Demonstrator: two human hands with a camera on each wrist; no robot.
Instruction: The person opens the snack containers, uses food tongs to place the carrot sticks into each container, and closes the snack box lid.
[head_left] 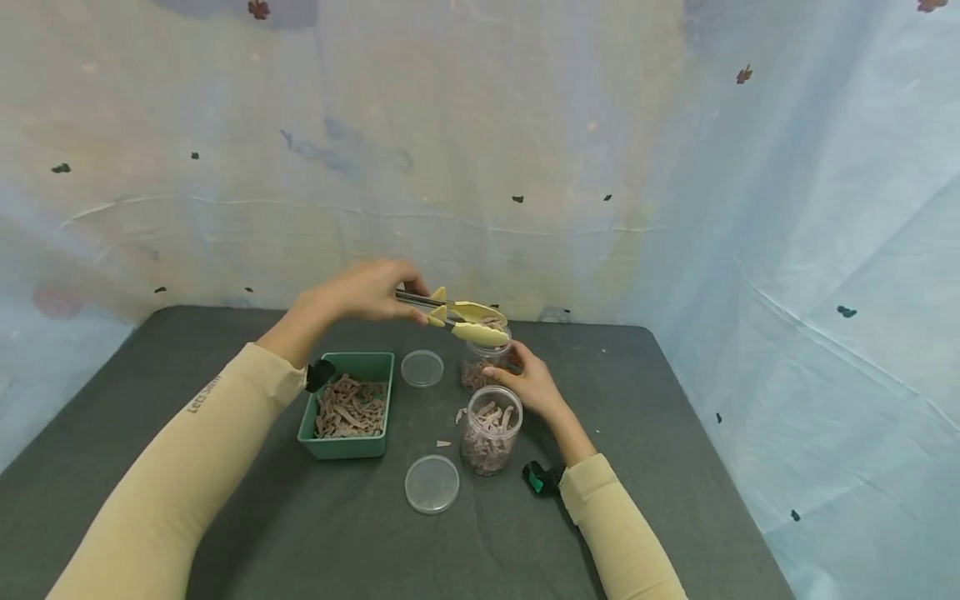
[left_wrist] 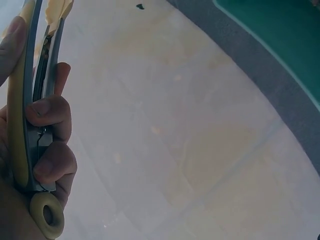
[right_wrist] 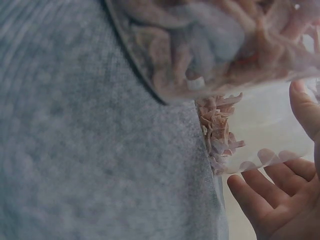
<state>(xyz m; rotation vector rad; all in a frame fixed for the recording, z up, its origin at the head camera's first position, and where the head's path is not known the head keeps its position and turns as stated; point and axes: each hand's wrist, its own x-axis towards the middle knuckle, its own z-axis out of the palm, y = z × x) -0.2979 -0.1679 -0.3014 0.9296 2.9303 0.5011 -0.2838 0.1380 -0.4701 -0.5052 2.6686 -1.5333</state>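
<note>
My left hand (head_left: 371, 290) grips a pair of tongs (head_left: 480, 335) with yellow tips and steel arms, fingers curled round the handle (left_wrist: 19, 115) in the left wrist view. The spread tips are over the mouth of the far clear jar (head_left: 474, 375), and brownish strips show between them; I cannot tell whether they are pinched. My right hand (head_left: 536, 383) holds that jar from the right, its thumb and fingers round the wall. The jar is partly filled with strips (right_wrist: 217, 130). Nearer me stands a second clear jar (head_left: 487, 450), fuller with the same strips.
A green tray (head_left: 348, 447) of brownish strips (head_left: 351, 407) sits left of the jars. Two clear round lids (head_left: 422, 368) lie on the dark grey table (head_left: 352, 533). A few loose strips lie by the near jar. Patterned sheeting (head_left: 465, 142) hangs behind the table.
</note>
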